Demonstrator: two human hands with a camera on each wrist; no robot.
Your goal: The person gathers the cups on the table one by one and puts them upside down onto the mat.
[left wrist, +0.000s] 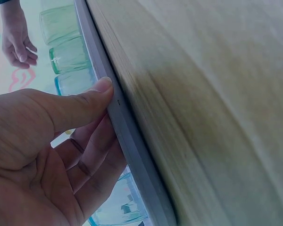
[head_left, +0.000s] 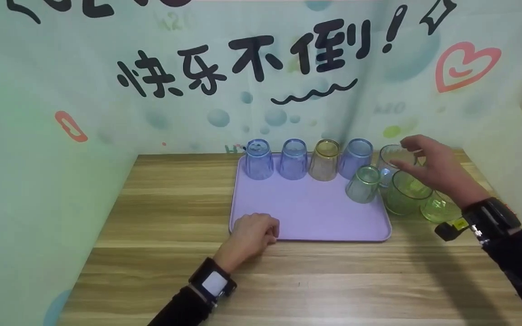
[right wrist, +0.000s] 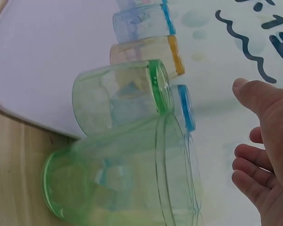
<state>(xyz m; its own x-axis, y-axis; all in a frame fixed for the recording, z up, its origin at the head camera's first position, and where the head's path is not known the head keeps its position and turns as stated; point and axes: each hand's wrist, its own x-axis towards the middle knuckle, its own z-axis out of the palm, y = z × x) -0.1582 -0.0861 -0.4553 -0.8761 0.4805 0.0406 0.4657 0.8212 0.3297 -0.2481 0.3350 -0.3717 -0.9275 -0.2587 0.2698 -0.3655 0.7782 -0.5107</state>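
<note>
A lilac tray (head_left: 306, 213) lies on a wooden table. Along its back stand upside-down cups: two blue (head_left: 258, 159), a yellow (head_left: 324, 160) and another blue (head_left: 356, 158), with a green one (head_left: 363, 184) in front of them at the right. My left hand (head_left: 254, 231) sits at the tray's front left edge with curled fingers. In the left wrist view its thumb (left wrist: 80, 106) presses on the tray rim (left wrist: 132, 146). My right hand (head_left: 428, 165) hovers with relaxed fingers over a clear cup (head_left: 390, 163) and an upright green cup (head_left: 405, 194), touching neither.
Another green cup (head_left: 440, 209) stands on the table (head_left: 175, 203) right of the tray, under my right wrist. Printed backdrop walls (head_left: 61, 113) close in the table at the back and both sides. Bare wood lies left of the tray and in front of it.
</note>
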